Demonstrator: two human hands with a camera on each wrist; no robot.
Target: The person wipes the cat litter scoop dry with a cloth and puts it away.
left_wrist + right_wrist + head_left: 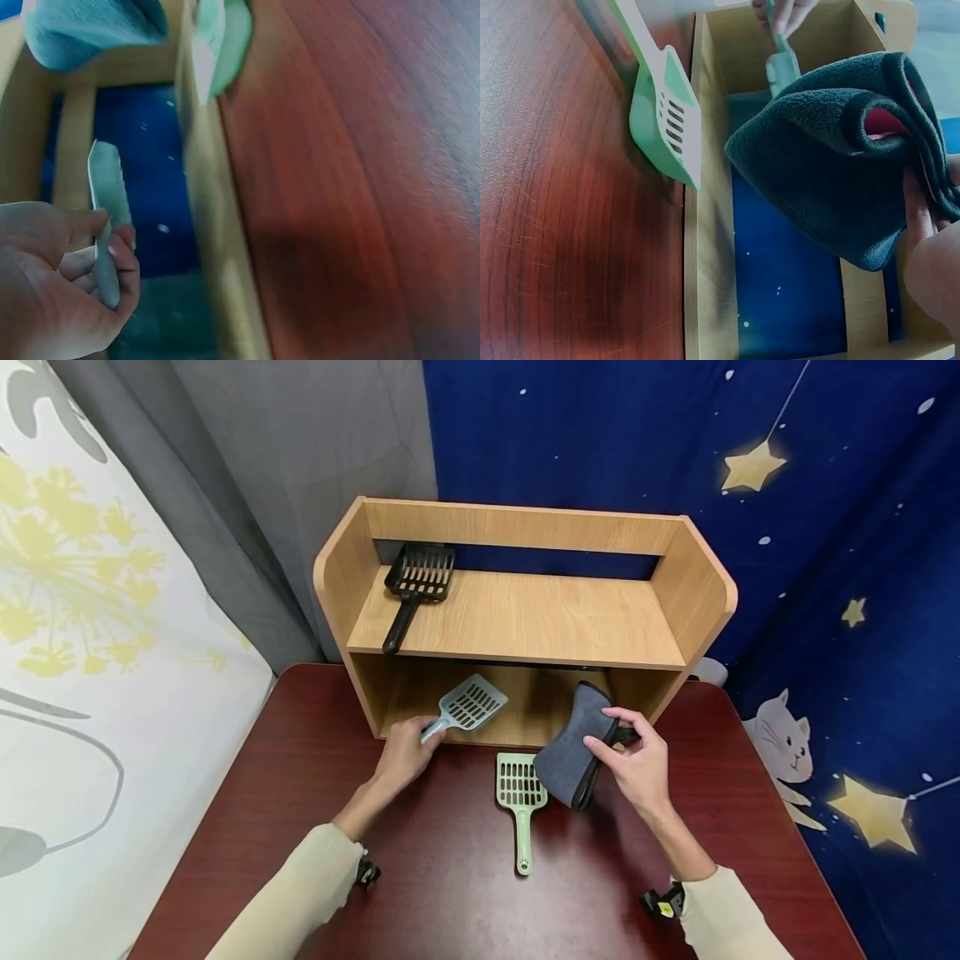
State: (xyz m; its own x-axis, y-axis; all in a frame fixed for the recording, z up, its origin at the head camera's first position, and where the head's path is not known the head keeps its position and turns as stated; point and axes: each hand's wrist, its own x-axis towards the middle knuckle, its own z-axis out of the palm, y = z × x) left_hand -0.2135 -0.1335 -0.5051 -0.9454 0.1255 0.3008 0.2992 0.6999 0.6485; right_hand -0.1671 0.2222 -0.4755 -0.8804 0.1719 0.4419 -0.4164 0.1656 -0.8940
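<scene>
My left hand (405, 753) grips the handle of a pale grey-blue litter scoop (452, 710), its slotted head in front of the shelf's lower compartment. In the left wrist view, that scoop (111, 180) appears nearly edge-on between thumb and fingers. A folded dark grey cloth (573, 747) is pinched in my right hand (641, 764), at the right of the lower opening. The right wrist view shows the cloth (817, 165) with rolled folds and a bit of pink inside. On the table between the hands lies a light green litter scoop (523, 839), its head toward the shelf.
A two-level wooden shelf (555, 618) stands at the back of the dark red table (450, 893). On its upper board, at the left, rests a black litter scoop (402, 622), the handle reaching the front edge. Curtains (555, 435) hang behind the shelf.
</scene>
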